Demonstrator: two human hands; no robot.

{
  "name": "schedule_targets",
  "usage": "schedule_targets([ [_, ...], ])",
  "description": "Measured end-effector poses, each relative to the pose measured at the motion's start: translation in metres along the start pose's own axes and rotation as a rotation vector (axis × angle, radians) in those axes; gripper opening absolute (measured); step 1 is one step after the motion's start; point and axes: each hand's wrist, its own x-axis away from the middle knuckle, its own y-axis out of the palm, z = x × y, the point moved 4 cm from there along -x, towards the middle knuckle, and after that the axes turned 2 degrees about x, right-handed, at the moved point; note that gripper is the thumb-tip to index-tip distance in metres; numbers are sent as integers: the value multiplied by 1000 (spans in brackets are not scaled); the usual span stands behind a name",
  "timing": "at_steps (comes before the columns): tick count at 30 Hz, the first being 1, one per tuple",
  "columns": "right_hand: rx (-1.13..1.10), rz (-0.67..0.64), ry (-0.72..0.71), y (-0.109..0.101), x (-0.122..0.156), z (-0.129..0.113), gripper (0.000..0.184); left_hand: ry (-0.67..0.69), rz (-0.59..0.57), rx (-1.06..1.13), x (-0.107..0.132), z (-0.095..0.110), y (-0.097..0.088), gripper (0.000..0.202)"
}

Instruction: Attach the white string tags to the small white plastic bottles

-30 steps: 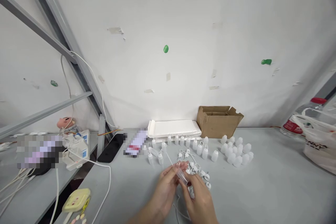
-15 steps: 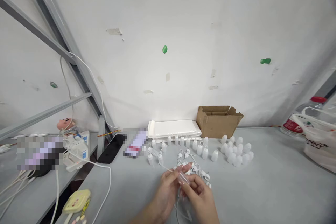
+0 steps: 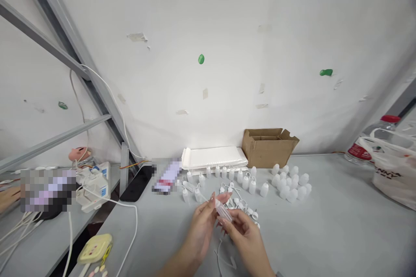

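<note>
A small translucent plastic bottle (image 3: pixel 224 212) is held tilted between my two hands above the grey table. My left hand (image 3: pixel 202 224) is closed about its upper end, the thumb pressing near the neck. My right hand (image 3: pixel 244 231) grips the lower end between thumb and fingers. Just beyond the hands lies a pile of white caps with loops (image 3: pixel 240 205), partly hidden by my fingers. Behind it stand several capped bottles (image 3: pixel 252 187) in loose rows. A group of bottles without visible caps (image 3: pixel 291 185) stands to the right.
An open cardboard box (image 3: pixel 270 151) and stacked white padded envelopes (image 3: pixel 214 157) stand by the wall. Phones (image 3: pixel 138 184), white cables and a power strip (image 3: pixel 94 188) lie left. A plastic bag (image 3: pixel 391 169) is at right. Another person's hand (image 3: pixel 9 198) shows at far left.
The bottle has shifted slightly up and left with my hands, and my left thumb now sits nearer its upper end. Another person's hand has appeared at the far left.
</note>
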Motion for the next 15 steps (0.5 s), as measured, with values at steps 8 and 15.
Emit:
schedule_targets([
  [8, 40, 16, -24, -2, 0, 4, 29, 32, 44, -21, -3, -3, -2, 34],
  [15, 234, 134, -151, -11, 6, 7, 23, 42, 31, -39, 3, -5, 7, 30],
])
